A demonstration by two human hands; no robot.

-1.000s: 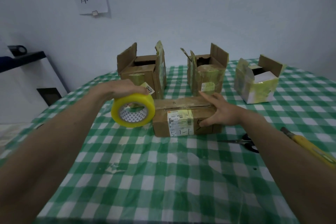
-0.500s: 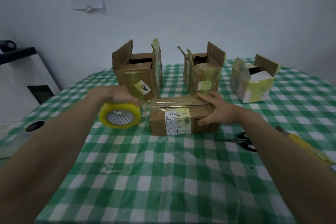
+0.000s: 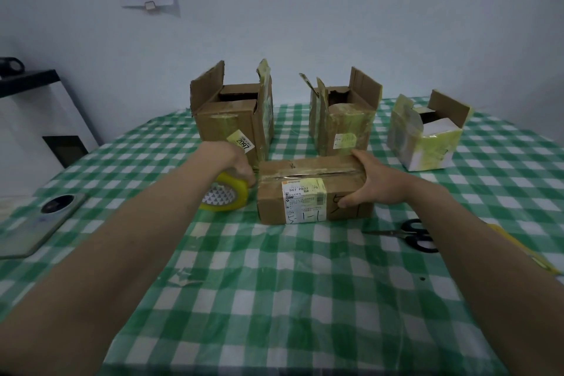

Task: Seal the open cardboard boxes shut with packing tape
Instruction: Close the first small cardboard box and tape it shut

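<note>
A low brown cardboard box (image 3: 305,174) with a white label lies closed at the table's middle, a strip of clear tape along its top seam. My left hand (image 3: 241,162) grips a yellow tape roll (image 3: 225,195) low at the box's left end. My right hand (image 3: 375,183) holds the box's right end, fingers on top and thumb on the front face. Behind it stand three boxes with flaps up: a brown box (image 3: 232,119) at left, a taped brown box (image 3: 341,119) in the middle, and a white box (image 3: 427,137) at right.
Black-handled scissors (image 3: 412,235) lie right of the box on the green checked tablecloth (image 3: 274,284). A yellow utility knife (image 3: 525,253) is partly hidden by my right forearm. A phone (image 3: 42,223) lies face down at the table's left edge. A white cabinet (image 3: 36,119) stands left.
My left hand has carried the tape roll down from above the table to the box's left end, drawing tape along the top seam. My right hand stays on the box's right end.
</note>
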